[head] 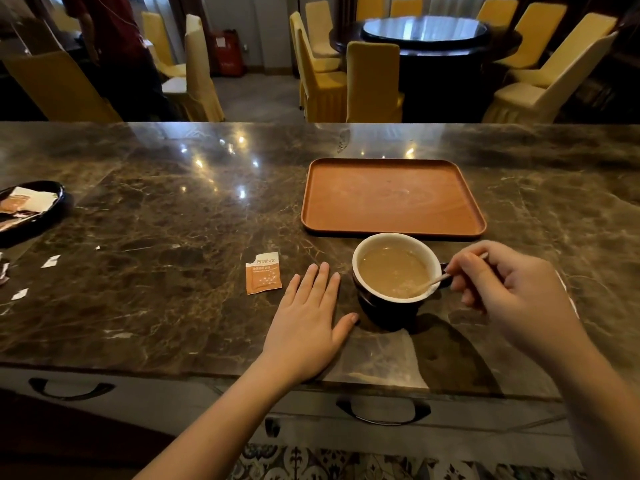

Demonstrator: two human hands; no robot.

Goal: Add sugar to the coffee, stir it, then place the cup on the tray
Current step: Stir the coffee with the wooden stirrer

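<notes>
The right hand (509, 289) kept a pinching grip clamped on a thin stirrer (437, 280), whose far end dipped into the milky coffee in the dark cup (394, 268) just left of that grip. The left hand (308, 317) lay flat with fingers apart on the marble tabletop (156, 237), holding nothing, just left of the cup. A torn sugar packet (262, 273) lay just beyond that hand, and the orange tray (393, 197) sat beyond the cup, bare.

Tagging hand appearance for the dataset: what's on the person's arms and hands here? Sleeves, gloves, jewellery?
Both forearms are bare as far as the frame shows, no sleeves. Left hand and right hand have no gloves, and no rings, watch or bracelet are visible. Fingernails are short and look unpainted.
</notes>
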